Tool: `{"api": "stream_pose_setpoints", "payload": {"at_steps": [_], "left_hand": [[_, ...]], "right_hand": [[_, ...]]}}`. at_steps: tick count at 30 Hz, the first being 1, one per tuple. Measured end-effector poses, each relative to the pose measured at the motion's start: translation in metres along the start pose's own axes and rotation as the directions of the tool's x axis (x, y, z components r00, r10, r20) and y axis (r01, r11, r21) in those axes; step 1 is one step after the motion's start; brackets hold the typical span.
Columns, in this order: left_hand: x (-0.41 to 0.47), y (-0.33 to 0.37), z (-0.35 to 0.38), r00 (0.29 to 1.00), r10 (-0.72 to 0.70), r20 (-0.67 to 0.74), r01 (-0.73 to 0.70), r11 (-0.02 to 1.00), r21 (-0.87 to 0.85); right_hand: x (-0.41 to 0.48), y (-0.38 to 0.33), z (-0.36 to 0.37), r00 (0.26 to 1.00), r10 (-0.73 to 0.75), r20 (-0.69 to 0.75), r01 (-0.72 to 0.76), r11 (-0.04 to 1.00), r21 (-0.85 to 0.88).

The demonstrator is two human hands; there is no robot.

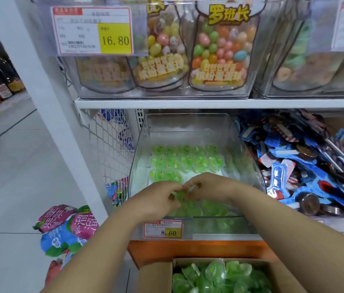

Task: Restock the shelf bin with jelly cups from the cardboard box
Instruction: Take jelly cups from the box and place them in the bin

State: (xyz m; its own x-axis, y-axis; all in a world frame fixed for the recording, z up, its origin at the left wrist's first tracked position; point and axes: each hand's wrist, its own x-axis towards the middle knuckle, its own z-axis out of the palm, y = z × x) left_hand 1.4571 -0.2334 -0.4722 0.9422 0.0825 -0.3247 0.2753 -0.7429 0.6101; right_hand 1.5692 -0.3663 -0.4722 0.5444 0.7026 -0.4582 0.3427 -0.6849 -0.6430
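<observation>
Green jelly cup pinched between left hand and right hand; hands together, fingers of both curled on it, over front of clear shelf bin. Rows of jelly cups lie flat further back. Cardboard box below, open, holding more green cups. Price tag on bin front.

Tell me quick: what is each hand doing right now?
Left hand: fingers pinch a green jelly cup over the shelf bin.
Right hand: fingers pinch the same jelly cup, it seems.
</observation>
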Motion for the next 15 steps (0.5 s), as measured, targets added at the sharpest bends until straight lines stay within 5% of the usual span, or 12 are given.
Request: {"api": "stream_pose_setpoints", "payload": {"at_steps": [8, 11, 15], "left_hand": [[0.004, 0.001, 0.000, 0.983, 0.017, -0.181, -0.066, 0.962, -0.267], [0.014, -0.002, 0.000, 0.963, -0.001, -0.271, -0.004, 1.000, -0.019], [0.029, -0.004, 0.007, 0.985, -0.122, -0.124, 0.155, 0.940, 0.305]], "right_hand": [[-0.003, 0.010, -0.004, 0.979, 0.033, -0.199, 0.060, 0.895, 0.442], [-0.001, 0.009, -0.011, 0.934, 0.187, -0.303, 0.024, 0.817, 0.577], [0.011, 0.012, -0.012, 0.900, 0.271, -0.342, -0.027, 0.817, 0.576]]}}
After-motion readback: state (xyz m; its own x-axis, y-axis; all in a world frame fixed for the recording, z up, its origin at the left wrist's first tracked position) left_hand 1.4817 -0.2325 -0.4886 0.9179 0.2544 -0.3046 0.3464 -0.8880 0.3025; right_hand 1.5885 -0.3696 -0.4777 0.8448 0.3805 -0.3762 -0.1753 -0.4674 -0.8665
